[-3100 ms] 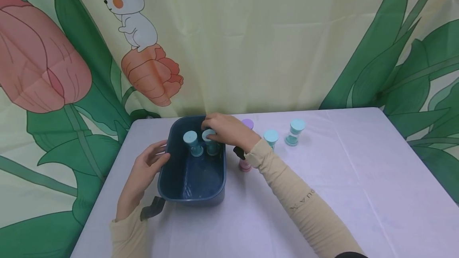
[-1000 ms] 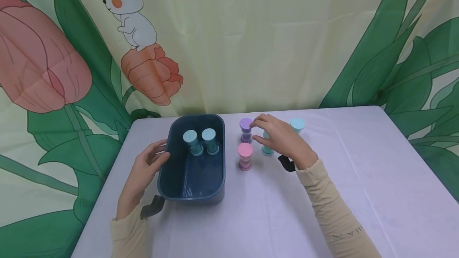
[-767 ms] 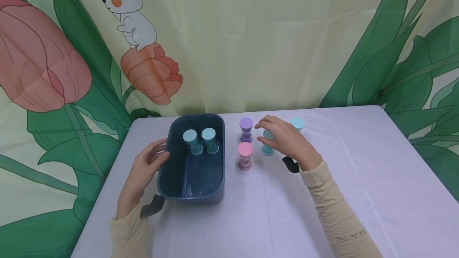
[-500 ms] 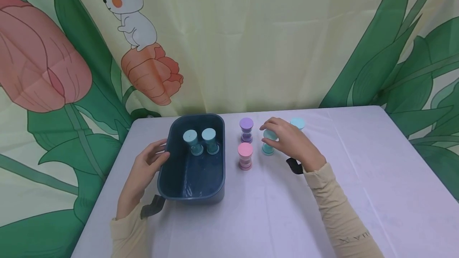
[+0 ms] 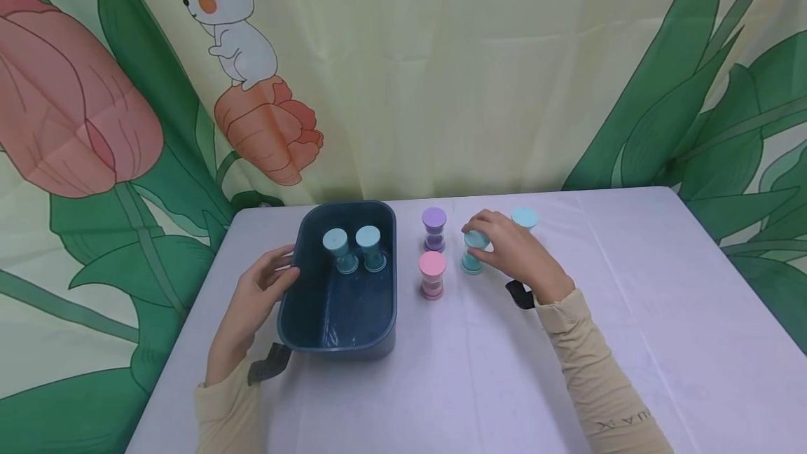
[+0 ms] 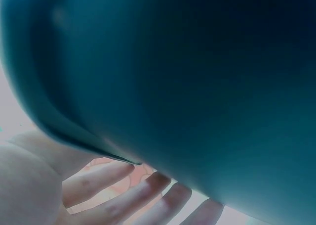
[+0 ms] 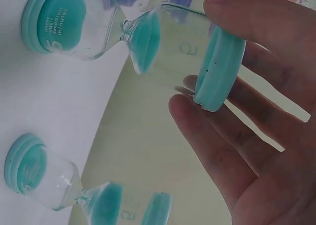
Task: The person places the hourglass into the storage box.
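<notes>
My right hand (image 5: 513, 247) has its thumb and fingers around the top cap of a teal hourglass (image 5: 473, 263), which stands upright on the table. The right wrist view shows the thumb on one side of the cap (image 7: 222, 69) and fingertips on the other, by the glass. My left hand (image 5: 252, 300) rests with loosely extended fingers against the left wall of a dark blue bin (image 5: 337, 352). Inside the bin, at its far end, two teal hourglasses (image 5: 340, 251) stand side by side. In the left wrist view the bin wall (image 6: 197, 86) fills most of the picture, with fingertips touching it.
Left of the right hand, a purple hourglass (image 5: 433, 226) and a pink hourglass (image 5: 431, 275) stand near the bin. Another teal hourglass (image 5: 525, 217) stands behind the right hand, partly hidden. A printed curtain (image 5: 473, 90) hangs behind the white-covered table (image 5: 479, 384).
My right hand has left a teal hourglass in the bin, moved right past the purple hourglass and closed in around a teal hourglass on the table. The left hand and bin stay put.
</notes>
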The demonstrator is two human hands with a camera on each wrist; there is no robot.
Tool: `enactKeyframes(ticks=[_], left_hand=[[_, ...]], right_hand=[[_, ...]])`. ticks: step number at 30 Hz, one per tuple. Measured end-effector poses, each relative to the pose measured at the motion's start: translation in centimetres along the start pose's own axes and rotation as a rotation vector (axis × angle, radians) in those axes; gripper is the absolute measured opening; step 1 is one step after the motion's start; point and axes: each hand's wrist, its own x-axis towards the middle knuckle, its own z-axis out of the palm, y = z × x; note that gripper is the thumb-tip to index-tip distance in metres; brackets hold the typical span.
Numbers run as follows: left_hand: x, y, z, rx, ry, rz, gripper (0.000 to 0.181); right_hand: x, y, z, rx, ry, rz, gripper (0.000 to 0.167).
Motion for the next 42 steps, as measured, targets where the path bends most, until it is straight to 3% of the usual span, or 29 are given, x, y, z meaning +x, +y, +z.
enactKeyframes(ticks=[8, 22, 42], left_hand=[[0.0, 0.0, 0.0, 0.000, 0.003, 0.003, 0.061], [0.0, 0.0, 0.1, -0.008, 0.005, -0.007, 0.062], [0.0, 0.1, 0.2, -0.019, 0.006, 0.002, 0.061]], right_hand=[[0.1, 0.3, 0.2, 0.017, -0.013, 0.000, 0.033], [0.3, -0.3, -0.3, -0.003, 0.034, -0.048, 0.034], [0.8, -3.2, -2.7, -0.017, 0.170, -0.208, 0.034]])
